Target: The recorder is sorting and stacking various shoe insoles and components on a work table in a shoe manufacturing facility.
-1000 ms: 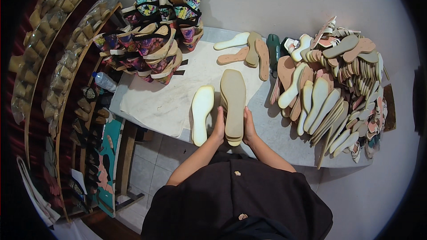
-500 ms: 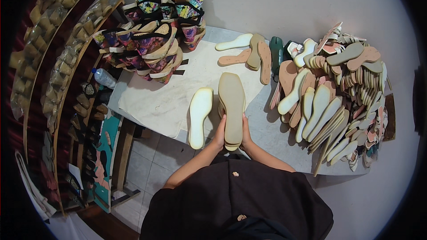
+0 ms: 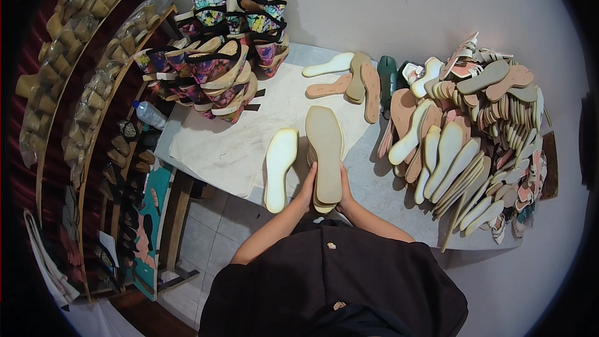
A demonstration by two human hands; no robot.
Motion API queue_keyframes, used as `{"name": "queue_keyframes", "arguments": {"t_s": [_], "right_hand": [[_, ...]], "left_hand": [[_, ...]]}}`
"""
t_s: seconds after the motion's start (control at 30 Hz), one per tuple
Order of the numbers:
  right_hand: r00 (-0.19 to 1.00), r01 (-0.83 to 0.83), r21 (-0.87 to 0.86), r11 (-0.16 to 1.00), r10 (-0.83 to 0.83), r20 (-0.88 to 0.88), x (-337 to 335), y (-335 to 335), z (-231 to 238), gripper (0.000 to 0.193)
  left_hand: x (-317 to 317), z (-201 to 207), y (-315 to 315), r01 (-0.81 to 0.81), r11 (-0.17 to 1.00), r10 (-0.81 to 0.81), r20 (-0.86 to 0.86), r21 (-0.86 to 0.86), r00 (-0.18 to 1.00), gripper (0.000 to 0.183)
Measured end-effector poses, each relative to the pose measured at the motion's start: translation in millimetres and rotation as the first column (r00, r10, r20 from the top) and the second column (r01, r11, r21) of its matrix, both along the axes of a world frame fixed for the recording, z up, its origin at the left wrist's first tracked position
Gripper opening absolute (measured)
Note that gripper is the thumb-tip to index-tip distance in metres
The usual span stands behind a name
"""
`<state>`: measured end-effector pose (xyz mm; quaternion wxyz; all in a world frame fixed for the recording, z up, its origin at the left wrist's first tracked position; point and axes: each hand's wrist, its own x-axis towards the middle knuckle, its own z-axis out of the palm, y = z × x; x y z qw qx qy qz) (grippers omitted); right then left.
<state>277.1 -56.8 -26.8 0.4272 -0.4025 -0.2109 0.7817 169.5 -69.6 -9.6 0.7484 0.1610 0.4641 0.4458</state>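
Note:
A stack of beige shoe insoles (image 3: 325, 150) stands out over the near edge of the table between my two hands. My left hand (image 3: 306, 187) presses its left side and my right hand (image 3: 345, 191) its right side, both near the lower end. The top insole hides most of those beneath and some of my fingers. Just left of the stack lies a white insole (image 3: 280, 168) with a yellowish rim, untouched. Further back, several loose insoles rest together, among them a pink one (image 3: 370, 92) and a beige one (image 3: 357, 78).
A large pile of insoles (image 3: 450, 150) and sandals covers the table's right side. Colourful patterned sandals (image 3: 219, 65) are heaped at the back left, beside a pale sheet (image 3: 212, 143). A dark green object (image 3: 387, 78) stands near the wall. Shelves of wooden-looking blocks (image 3: 93, 87) line the left.

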Motion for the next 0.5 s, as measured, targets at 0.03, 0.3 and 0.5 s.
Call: {"name": "queue_keyframes", "arguments": {"t_s": [0.03,0.3,0.5], "right_hand": [[1.0,0.007,0.001,1.0,-0.007,-0.001,1.2,1.8,0.6,0.061],[0.994,0.107,0.028,0.994,-0.106,-0.037,19.3,26.8,15.0,0.059],[0.982,0.187,0.041,0.981,-0.186,-0.031,21.7,27.5,-6.6,0.061]], "left_hand": [[1.5,-3.0,2.3,0.007,1.0,-0.007,-0.001,0.001,1.0,0.069],[20.7,-2.8,37.3,0.117,0.985,-0.112,-0.042,0.129,0.993,0.073],[27.9,3.9,40.4,0.196,0.979,-0.193,-0.055,0.062,0.98,0.073]]}}
